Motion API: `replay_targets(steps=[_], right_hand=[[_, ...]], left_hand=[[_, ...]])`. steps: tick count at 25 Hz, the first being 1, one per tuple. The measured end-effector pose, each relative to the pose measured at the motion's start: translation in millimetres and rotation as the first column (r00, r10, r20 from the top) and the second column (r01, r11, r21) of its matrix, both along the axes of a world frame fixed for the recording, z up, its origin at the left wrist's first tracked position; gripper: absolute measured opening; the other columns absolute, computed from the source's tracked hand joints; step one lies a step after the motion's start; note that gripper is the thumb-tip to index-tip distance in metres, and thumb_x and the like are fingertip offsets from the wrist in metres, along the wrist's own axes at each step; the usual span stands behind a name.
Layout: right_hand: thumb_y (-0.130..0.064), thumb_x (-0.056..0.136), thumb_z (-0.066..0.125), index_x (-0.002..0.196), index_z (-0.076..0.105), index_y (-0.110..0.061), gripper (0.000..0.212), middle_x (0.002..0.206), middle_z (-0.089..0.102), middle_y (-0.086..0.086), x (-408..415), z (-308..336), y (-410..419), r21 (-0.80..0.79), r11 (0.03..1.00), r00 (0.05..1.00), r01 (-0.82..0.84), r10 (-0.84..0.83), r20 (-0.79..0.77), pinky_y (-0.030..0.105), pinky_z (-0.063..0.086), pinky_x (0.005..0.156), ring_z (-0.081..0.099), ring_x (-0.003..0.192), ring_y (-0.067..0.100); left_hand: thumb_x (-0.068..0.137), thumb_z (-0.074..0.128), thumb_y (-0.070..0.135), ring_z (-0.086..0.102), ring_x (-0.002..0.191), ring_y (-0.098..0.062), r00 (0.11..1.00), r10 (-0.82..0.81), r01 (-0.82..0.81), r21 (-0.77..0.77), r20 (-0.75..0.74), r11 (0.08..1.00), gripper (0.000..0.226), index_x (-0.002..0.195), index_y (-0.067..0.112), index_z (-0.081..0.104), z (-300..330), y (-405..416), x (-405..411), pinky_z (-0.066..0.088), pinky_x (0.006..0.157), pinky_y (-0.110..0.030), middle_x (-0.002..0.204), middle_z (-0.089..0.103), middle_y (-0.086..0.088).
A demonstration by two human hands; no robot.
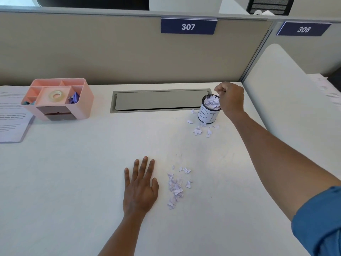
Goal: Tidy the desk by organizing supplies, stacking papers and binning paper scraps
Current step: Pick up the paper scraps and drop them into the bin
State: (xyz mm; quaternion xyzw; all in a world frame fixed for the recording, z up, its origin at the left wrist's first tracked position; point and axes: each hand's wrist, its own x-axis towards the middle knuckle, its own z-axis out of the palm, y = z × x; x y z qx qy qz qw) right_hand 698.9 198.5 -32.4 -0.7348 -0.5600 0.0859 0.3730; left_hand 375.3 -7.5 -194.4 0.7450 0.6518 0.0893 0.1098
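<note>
A small round bin [208, 115] with a white label stands at the back right of the white desk [73, 182], heaped with pale purple paper scraps. My right hand [230, 97] hovers over its rim with fingers curled together; whether scraps are in it I cannot tell. Loose scraps [202, 128] lie around the bin's foot. A second patch of scraps [178, 185] lies in the middle of the desk. Just left of that patch, my left hand [141, 187] rests flat on the desk, fingers spread, holding nothing.
A pink desk organizer [59, 100] with a tape roll and clips stands at the back left, on printed papers [13, 117]. A grey cable hatch [158, 100] lies between organizer and bin. Beige partitions close the back, and a white divider [287, 100] the right.
</note>
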Motion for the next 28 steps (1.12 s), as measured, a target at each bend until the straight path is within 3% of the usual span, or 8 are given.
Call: replay_targets(steps=[4, 7, 10, 14, 19, 22, 25, 28], right_hand=[[0.006, 0.079, 0.050, 0.086, 0.072, -0.012, 0.029, 0.085, 0.072, -0.001, -36, -13, -47, 0.059, 0.991, 0.992, -0.123, 0.124, -0.027, 0.030, 0.050, 0.073, 0.063, 0.079, 0.016], [0.008, 0.084, 0.051, 0.096, 0.074, -0.014, 0.034, 0.094, 0.072, 0.001, -73, -58, -104, -0.200, 0.926, 0.946, -0.319, 0.298, -0.127, 0.033, 0.052, 0.079, 0.064, 0.084, 0.017], [0.005, 0.088, 0.046, 0.125, 0.064, -0.019, 0.048, 0.123, 0.061, 0.006, -100, -99, -153, -0.473, 0.802, 0.915, -0.365, 0.403, -0.022, 0.037, 0.046, 0.096, 0.056, 0.113, 0.025], [-0.002, 0.085, 0.050, 0.131, 0.057, -0.026, 0.052, 0.139, 0.048, -0.001, -128, -118, -202, -0.525, 0.750, 0.828, -0.403, 0.543, 0.139, 0.034, 0.045, 0.094, 0.046, 0.120, 0.026], [-0.022, 0.087, 0.060, 0.116, 0.065, -0.025, 0.029, 0.138, 0.051, -0.003, -146, -109, -227, -0.533, 0.694, 0.791, -0.484, 0.607, 0.073, 0.032, 0.047, 0.089, 0.045, 0.125, 0.022], [-0.018, 0.089, 0.053, 0.105, 0.061, -0.015, 0.018, 0.118, 0.055, -0.003, -149, -105, -232, -0.559, 0.702, 0.757, -0.441, 0.625, 0.189, 0.029, 0.047, 0.075, 0.050, 0.111, 0.022], [-0.010, 0.093, 0.044, 0.110, 0.060, -0.011, 0.023, 0.116, 0.056, 0.003, -147, -102, -232, -0.583, 0.714, 0.744, -0.389, 0.616, 0.259, 0.036, 0.049, 0.081, 0.051, 0.106, 0.022], [-0.004, 0.087, 0.048, 0.108, 0.059, -0.010, 0.024, 0.110, 0.055, 0.008, -145, -101, -228, -0.607, 0.708, 0.741, -0.361, 0.613, 0.274, 0.036, 0.046, 0.075, 0.052, 0.101, 0.026]], left_hand=[[0.095, 0.023, 0.042, 0.004, 0.156, -0.017, 1.000, 0.003, -0.003, -0.010, -0.002, 1.000, 0.066, 0.160, 0.032, 0.017, 1, 0, 1, 0.003, 0.126, -0.051, 0.168, 0.009, 0.008], [0.096, 0.020, 0.043, 0.001, 0.156, -0.017, 1.000, 0.001, -0.001, -0.018, -0.008, 1.000, 0.066, 0.160, 0.033, 0.014, 3, 1, 2, 0.001, 0.126, -0.051, 0.168, 0.007, 0.008], [0.095, 0.023, 0.042, 0.005, 0.156, -0.018, 1.000, 0.000, 0.001, -0.016, 0.013, 1.000, 0.066, 0.160, 0.032, 0.018, 5, 1, 1, 0.003, 0.126, -0.052, 0.168, 0.011, 0.007], [0.095, 0.019, 0.043, 0.002, 0.156, -0.017, 1.000, -0.001, 0.001, -0.025, -0.003, 1.000, 0.066, 0.160, 0.033, 0.013, 3, 1, 1, 0.000, 0.126, -0.051, 0.169, 0.007, 0.008], [0.098, 0.026, 0.042, -0.001, 0.156, -0.017, 1.000, -0.001, 0.000, -0.034, -0.006, 0.999, 0.065, 0.160, 0.034, 0.010, -1, 1, -2, -0.001, 0.126, -0.051, 0.169, 0.004, 0.009], [0.099, 0.032, 0.039, 0.003, 0.156, -0.018, 1.000, -0.001, 0.001, -0.017, 0.014, 1.000, 0.064, 0.160, 0.033, 0.014, -1, 0, -1, 0.000, 0.126, -0.051, 0.169, 0.007, 0.008], [0.100, 0.035, 0.038, 0.003, 0.156, -0.018, 1.000, -0.001, 0.001, -0.016, 0.016, 1.000, 0.064, 0.160, 0.032, 0.015, -1, -1, 0, 0.001, 0.126, -0.052, 0.169, 0.008, 0.007], [0.100, 0.035, 0.037, 0.003, 0.156, -0.018, 1.000, 0.002, -0.001, -0.020, 0.022, 1.000, 0.064, 0.160, 0.033, 0.014, 0, -1, 0, 0.001, 0.126, -0.051, 0.169, 0.008, 0.008]])
